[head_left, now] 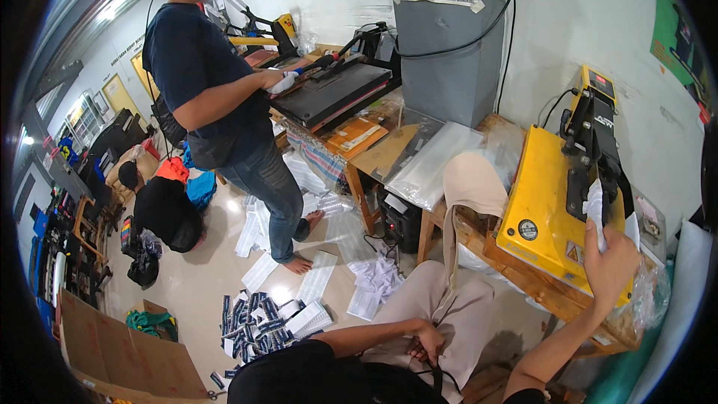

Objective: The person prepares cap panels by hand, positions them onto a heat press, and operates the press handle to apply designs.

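My right hand (pixel 609 262) is closed around a white-wrapped handle (pixel 596 209) on the front of a yellow heat press (pixel 535 209), which sits on a wooden bench at the right. My left hand (pixel 425 346) rests in my lap with fingers curled, close to a thin black cord (pixel 449 381); what it holds, if anything, I cannot make out. A beige cloth (pixel 470 179) is draped beside the press, over the bench edge. Clear plastic sheets (pixel 441 157) lie on the worktop to its left.
A co-worker (pixel 209 82) stands at a black press (pixel 333 93); another person (pixel 172 209) crouches behind. On the floor are white sheets (pixel 318 273), dark printed strips (pixel 254 329) and a cardboard box (pixel 120 352). A grey pillar (pixel 452 52) rises behind the bench.
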The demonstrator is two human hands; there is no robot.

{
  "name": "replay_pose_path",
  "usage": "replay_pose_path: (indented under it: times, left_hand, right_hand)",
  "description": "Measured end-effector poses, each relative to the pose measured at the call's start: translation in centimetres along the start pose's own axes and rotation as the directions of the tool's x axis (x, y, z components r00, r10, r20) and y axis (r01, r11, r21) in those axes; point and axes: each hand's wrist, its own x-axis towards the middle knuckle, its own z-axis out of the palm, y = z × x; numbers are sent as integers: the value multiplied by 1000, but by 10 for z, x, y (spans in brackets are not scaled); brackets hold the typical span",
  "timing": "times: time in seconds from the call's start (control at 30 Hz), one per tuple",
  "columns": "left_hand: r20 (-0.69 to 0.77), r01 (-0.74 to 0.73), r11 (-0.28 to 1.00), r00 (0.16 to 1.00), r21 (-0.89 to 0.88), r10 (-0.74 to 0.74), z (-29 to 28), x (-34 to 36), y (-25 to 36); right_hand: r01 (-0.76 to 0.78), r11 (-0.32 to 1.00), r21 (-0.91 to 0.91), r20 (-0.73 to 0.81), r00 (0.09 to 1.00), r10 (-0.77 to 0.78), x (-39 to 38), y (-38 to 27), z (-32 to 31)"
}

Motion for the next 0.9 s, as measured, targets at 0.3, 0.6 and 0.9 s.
replay_pose_path:
  times: [0.3, 0.6, 0.9]
  left_hand:
    - [-484, -554, 822, 689, 130, 540, -9, -77, 11]
    - [-936, -795, 511, -348, 327, 57, -32, -140, 64]
    - [-996, -980, -183, -78, 84, -38, -127, -140, 124]
  right_hand:
    - [23, 999, -49, 8, 1000, -23, -3, 7, 2]
    - [132, 991, 13, -296, 947, -122, -3, -5, 16]
    - [256, 966, -43, -540, 807, -238, -3, 16, 43]
